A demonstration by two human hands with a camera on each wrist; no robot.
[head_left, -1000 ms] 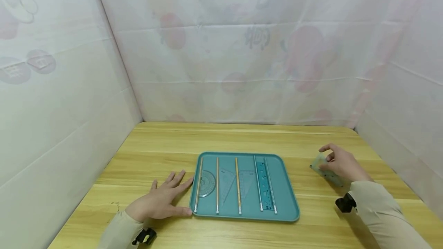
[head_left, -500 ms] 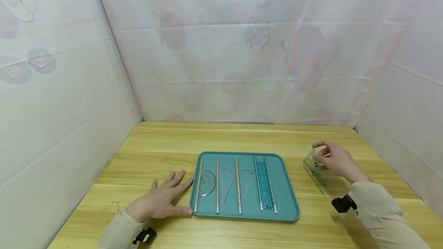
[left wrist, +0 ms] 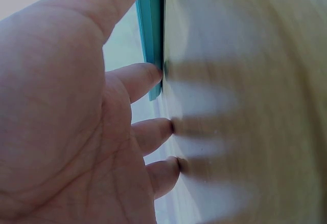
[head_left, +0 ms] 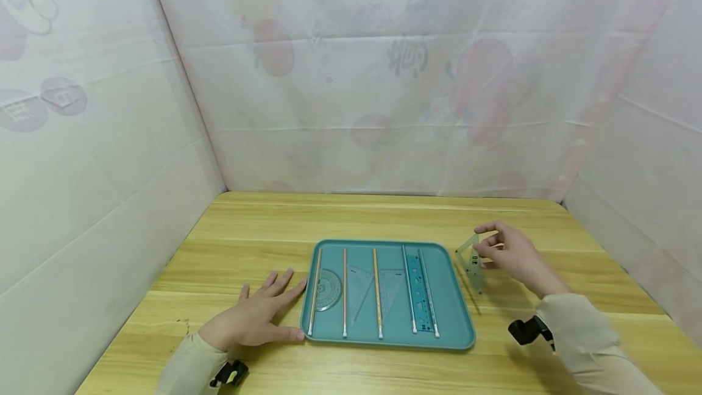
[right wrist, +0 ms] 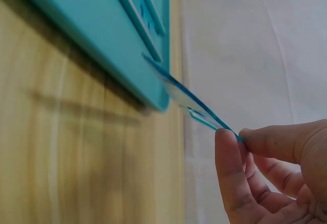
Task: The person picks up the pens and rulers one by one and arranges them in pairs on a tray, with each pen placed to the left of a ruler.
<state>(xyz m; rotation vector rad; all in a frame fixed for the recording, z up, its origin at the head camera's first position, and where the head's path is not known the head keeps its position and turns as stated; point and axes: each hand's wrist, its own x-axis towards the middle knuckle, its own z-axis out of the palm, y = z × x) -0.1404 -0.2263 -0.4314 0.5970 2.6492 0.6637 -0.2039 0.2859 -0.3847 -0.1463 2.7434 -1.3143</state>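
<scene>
My right hand (head_left: 512,255) pinches a thin, see-through greenish set square (head_left: 475,259) between thumb and fingertip. It hangs tilted just beyond the right edge of the teal tray (head_left: 454,325). In the right wrist view, the set square (right wrist: 176,92) appears nearly edge-on, its far corner overlapping the tray. My left hand (head_left: 255,319) is spread on the table at the tray's left side, thumb and index finger right at its rim. Fingertips (left wrist: 162,175) touch the wood in the left wrist view.
Inside the tray lie several pencils, such as a wooden one (head_left: 344,294), a clear protractor (head_left: 329,290), two clear set squares, one of them a left set square (head_left: 360,288), and a blue stencil ruler (head_left: 420,300). A printed curtain (head_left: 351,157) closes off the back.
My right hand has moved left toward the tray, bringing the set square up from nearly flat to more upright. My left hand and the tray have stayed put.
</scene>
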